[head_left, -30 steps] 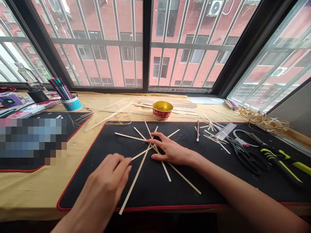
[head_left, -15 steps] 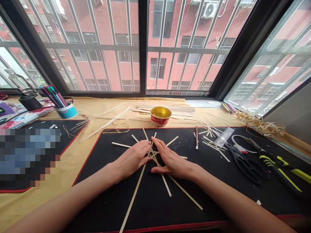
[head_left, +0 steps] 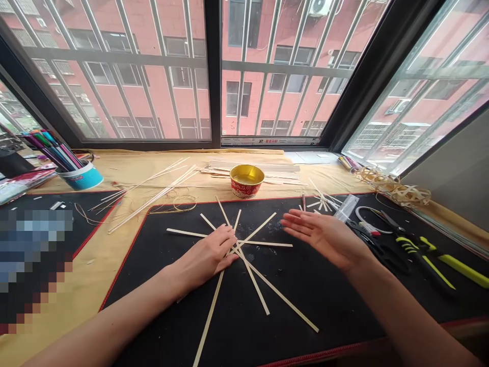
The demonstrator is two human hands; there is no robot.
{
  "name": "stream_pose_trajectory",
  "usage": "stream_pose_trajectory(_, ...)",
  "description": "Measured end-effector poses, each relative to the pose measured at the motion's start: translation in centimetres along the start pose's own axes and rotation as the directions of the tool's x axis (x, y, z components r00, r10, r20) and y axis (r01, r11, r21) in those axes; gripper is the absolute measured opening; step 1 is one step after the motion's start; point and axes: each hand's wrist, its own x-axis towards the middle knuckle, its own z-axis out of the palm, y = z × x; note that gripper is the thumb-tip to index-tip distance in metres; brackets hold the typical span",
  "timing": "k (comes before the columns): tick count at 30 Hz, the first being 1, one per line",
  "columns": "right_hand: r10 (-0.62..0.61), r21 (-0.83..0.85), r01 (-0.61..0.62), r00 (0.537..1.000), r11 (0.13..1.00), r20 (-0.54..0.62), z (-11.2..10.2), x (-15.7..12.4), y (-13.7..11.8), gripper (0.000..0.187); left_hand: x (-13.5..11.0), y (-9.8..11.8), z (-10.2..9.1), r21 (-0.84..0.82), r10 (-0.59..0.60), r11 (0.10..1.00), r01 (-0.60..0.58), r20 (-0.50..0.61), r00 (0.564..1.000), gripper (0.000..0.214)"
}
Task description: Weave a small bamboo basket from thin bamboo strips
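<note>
Several thin bamboo strips lie crossed in a star on a black mat. My left hand rests flat on the crossing point, fingers stretched out over the strips. Above the mat, to the right of the star, my right hand hovers with fingers straight and palm turned inward, holding nothing. It is nearest a clear plastic piece and a pile of short strip offcuts.
A red and gold bowl stands behind the star. Scissors and yellow-handled pliers lie at right, coiled strips by the window. Long loose strips and a cup of pens sit at left, beside a blurred patch.
My left hand came forward from the near edge and settled on the crossing. My right hand then lifted off the strips and moved right, opening up.
</note>
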Motion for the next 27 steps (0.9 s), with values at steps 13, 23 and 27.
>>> stream_pose_trajectory(13,0.211,0.153,-0.2,0.975,0.968,-0.063,2.2,2.0,0.8,0.037,-0.2,0.0,0.4,0.107,0.03,0.994,-0.035,0.044,0.999,0.031)
stream_pose_trajectory(23,0.085,0.078,-0.07,0.973,0.995,-0.213,3.6,1.9,0.6,0.027,-0.1,0.1,0.2,0.109,0.069,0.991,-0.072,0.025,0.997,0.034)
stream_pose_trajectory(27,0.097,0.085,-0.079,0.968,0.993,-0.233,3.9,2.7,0.6,0.028,-0.1,0.2,0.2,0.105,0.061,0.992,-0.064,0.029,0.998,0.033)
